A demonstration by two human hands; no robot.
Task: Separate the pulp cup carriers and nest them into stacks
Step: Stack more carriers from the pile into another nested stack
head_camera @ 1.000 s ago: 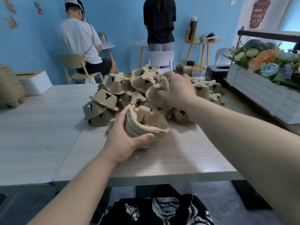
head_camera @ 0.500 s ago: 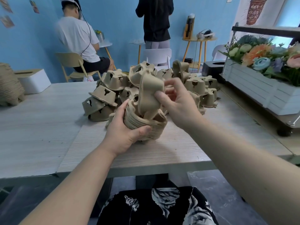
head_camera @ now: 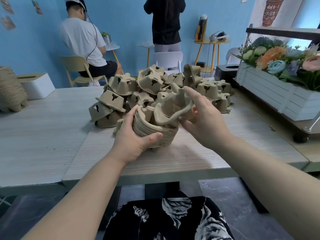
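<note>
My left hand [head_camera: 134,135] grips a short nested stack of brown pulp carriers [head_camera: 155,130] resting on the wooden table [head_camera: 43,135]. My right hand [head_camera: 203,118] holds a single pulp carrier [head_camera: 170,110], open side up and tilted, its lower part sitting in the top of the stack. Behind both hands lies a loose pile of upturned pulp carriers [head_camera: 155,87] in the middle of the table.
A tall finished stack of carriers [head_camera: 10,89] and a white box [head_camera: 37,85] stand at the far left. A white planter with flowers [head_camera: 284,87] lines the right side. Two people, chairs and small tables are beyond the far edge.
My right hand has pulled one carrier out of the pile, carried it back to the stack and turned it from edge-on to open side up over the stack. My left hand stays on the stack.
</note>
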